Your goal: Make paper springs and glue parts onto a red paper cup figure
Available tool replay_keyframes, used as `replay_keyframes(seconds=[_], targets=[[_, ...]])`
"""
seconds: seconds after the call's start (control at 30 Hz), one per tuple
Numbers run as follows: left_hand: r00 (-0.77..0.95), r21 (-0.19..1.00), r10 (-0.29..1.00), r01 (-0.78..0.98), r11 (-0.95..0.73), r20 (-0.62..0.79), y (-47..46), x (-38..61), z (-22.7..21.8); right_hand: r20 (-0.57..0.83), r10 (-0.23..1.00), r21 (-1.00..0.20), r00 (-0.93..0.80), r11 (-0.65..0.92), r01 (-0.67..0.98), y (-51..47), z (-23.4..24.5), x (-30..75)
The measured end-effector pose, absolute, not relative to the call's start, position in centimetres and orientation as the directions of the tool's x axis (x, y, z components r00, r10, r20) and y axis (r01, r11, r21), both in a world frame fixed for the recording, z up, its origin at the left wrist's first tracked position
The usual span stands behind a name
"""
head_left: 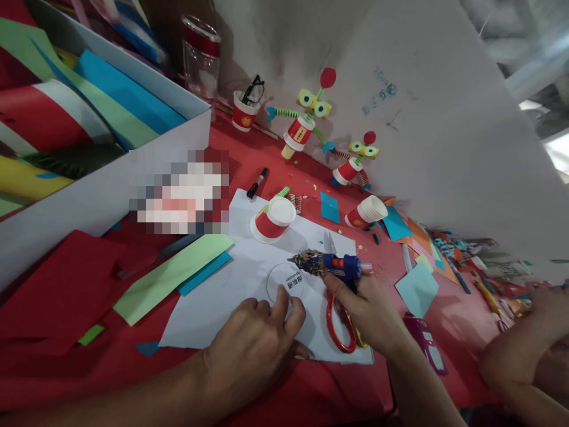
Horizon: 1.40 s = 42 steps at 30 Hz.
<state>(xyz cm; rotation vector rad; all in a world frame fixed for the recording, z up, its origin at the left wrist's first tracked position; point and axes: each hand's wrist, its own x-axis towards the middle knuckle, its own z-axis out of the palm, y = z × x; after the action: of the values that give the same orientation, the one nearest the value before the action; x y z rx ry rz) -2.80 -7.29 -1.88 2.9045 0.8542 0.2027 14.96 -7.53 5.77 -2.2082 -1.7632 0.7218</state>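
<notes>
My right hand (367, 308) is closed around a blue hot glue gun (340, 265), whose dirty nozzle points left above a round white disc (282, 283) with dark print. My left hand (260, 332) has its fingers curled, with the fingertips pressing the near edge of that disc against a white sheet of paper (208, 302). Scissors with red handles (332, 326) lie on the sheet, partly hidden under the glue gun and my right hand. Beyond the disc, an upside-down red and white paper cup (273, 219) stands on the sheet.
Two paper-cup figures (300, 131) stand by the wall. Stacked cups (367, 212), a black marker (256, 182) and coloured paper (416, 290) lie about the red table. A white box (169, 142) is at the left. Another person's arm (520, 338) rests at the right.
</notes>
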Motion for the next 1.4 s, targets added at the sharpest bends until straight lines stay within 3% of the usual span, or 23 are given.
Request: replay_keyframes(seconds=[0.37, 0.57, 1.17, 1.4], targets=[[0.841, 0.159, 0.538, 0.525, -0.836, 0.058, -7.3, -2.8, -2.2, -0.288, 0.955, -0.495, 0.071, -0.212, 0.843, -7.4, 5.7, 13.8], [0.836, 0.161, 0.547, 0.533, -0.831, 0.054, -7.2, -2.9, -1.8, -0.287, 0.952, -0.423, 0.107, -0.226, 0.878, -7.3, 5.6, 13.8], [0.837, 0.131, 0.541, 0.529, -0.838, 0.081, -7.3, -2.9, -1.7, -0.272, 0.95, -0.382, 0.155, -0.254, 0.889, -7.3, 5.4, 14.6], [0.84, 0.173, 0.537, 0.519, -0.837, 0.076, -7.2, -3.0, -1.6, -0.282, 0.941, -0.379, 0.188, -0.289, 0.879, -7.6, 5.4, 15.2]])
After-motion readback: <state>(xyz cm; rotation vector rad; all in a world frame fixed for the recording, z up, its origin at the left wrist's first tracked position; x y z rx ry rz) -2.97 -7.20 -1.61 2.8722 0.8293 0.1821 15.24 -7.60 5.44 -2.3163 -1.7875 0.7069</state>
